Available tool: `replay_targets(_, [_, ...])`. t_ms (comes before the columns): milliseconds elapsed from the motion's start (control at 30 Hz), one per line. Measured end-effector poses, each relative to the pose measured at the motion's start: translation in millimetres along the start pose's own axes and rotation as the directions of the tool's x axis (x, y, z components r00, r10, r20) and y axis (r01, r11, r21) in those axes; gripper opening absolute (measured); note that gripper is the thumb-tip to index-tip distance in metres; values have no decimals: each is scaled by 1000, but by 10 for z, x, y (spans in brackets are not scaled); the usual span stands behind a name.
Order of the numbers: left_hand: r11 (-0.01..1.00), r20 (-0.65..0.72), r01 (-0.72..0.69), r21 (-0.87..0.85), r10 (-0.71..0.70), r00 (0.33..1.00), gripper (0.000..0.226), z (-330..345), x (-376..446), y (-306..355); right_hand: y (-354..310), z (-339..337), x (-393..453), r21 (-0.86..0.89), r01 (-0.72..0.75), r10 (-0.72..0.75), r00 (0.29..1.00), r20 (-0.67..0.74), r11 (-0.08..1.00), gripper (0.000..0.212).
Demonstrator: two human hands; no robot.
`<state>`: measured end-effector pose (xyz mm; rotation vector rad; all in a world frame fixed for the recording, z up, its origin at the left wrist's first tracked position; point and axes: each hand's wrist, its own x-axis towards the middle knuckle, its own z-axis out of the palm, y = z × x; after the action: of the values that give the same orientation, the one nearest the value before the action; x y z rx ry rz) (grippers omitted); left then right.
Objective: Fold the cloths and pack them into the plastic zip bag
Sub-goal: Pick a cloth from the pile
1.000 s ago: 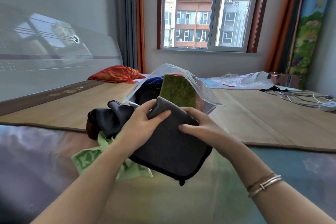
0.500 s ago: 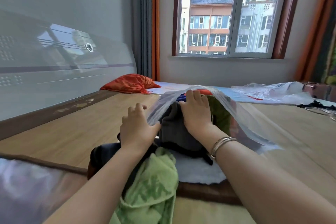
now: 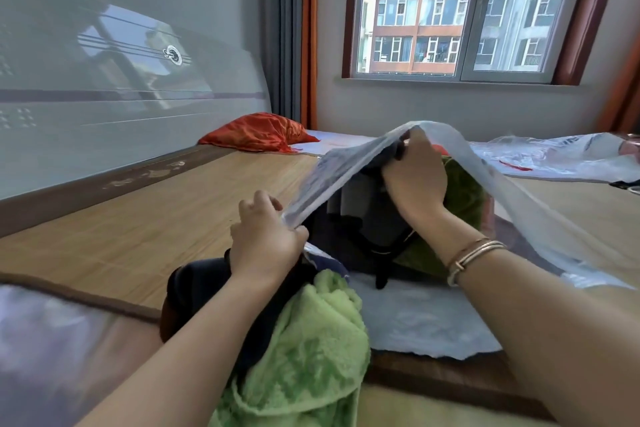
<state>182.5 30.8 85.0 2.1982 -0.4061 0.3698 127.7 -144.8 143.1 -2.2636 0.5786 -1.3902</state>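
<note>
The clear plastic zip bag [image 3: 540,218] lies on the bamboo mat with its mouth facing me. My left hand [image 3: 265,243] pinches the upper lip of the mouth and holds it raised. My right hand [image 3: 414,177] is deep inside the bag, fingers closed on the folded dark grey cloth [image 3: 367,218]. An olive green cloth [image 3: 464,194] stands in the bag to the right of it. In front of the bag lie a light green fleecy cloth [image 3: 311,350] and a black cloth [image 3: 197,281], under my left forearm.
The bamboo mat [image 3: 138,225] covers the bed, with a grey headboard [image 3: 104,97] along the left. An orange pillow [image 3: 258,132] lies at the back. More clear plastic [image 3: 561,156] lies at the back right under the window.
My right hand has pushed the grey cloth further into the bag. My left hand has closed on the bag's upper lip and lifted it. The view moved closer.
</note>
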Motion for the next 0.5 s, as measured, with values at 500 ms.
replay_targets(500, [989, 314, -74, -129, 112, 943, 28, -116, 123, -53, 368, 1050, -156, -514, 537, -127, 764, 632, 669, 65])
